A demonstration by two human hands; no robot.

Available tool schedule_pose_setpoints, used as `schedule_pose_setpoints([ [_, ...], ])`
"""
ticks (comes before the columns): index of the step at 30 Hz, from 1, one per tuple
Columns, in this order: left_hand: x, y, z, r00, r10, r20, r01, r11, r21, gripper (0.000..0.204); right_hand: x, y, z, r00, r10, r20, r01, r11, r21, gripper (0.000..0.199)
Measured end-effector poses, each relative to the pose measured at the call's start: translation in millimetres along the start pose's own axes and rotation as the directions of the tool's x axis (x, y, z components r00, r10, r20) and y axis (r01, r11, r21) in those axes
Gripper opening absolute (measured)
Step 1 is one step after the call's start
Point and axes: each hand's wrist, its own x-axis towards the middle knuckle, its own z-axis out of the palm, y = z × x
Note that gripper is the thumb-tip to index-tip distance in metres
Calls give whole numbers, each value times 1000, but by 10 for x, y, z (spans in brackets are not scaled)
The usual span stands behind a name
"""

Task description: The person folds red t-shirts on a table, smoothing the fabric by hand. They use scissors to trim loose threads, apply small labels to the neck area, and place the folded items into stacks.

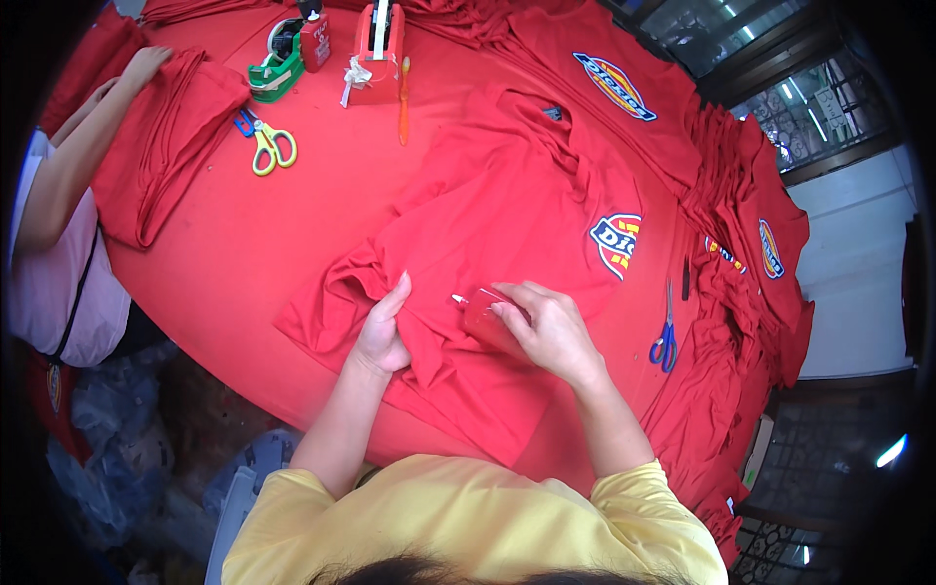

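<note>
A red T-shirt (458,214) with a printed badge is spread in loose folds before me on the red-covered table. My left hand (383,330) grips a bunched part of it near the front left; one finger points up and the others are partly hidden by cloth. In my right hand (546,327) is a small red bottle (480,310), its white nozzle tipped to the left above the shirt. The fingers wrap over its top and side. Fabric lies just under the bottle; whether the nozzle touches it I cannot tell.
Yellow-handled scissors (274,151), a green tape dispenser (277,73), another red bottle (315,44), a red dispenser (378,58) and an orange stick-like tool (404,102) lie farther back. Blue-handled scissors (665,346) rest at right by piled shirts (726,210). A co-worker's arm (93,136) handles red cloth at left.
</note>
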Motion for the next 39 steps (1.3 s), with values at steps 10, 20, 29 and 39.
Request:
schedule_pose_setpoints([
  [10, -1, -5, -11, 1000, 12, -29, -11, 1000, 16, 53, 150, 21, -56, 986, 149, -74, -146, 988, 48, 29],
  [20, 22, 7, 58, 995, 0, -100, -2, 1000, -13, 52, 1526, 286, -49, 938, 145, -316, 129, 699, 703, 38],
  [29, 15, 3, -3, 993, -36, -109, 33, 999, -28, 49, 3341, 86, 676, 806, 231, -545, 8, 917, 400, 38],
  [39, 10, 11, -10, 995, -21, -93, 12, 996, -94, 47, 2848, 49, 340, 846, 133, -516, 94, 917, 389, 37],
])
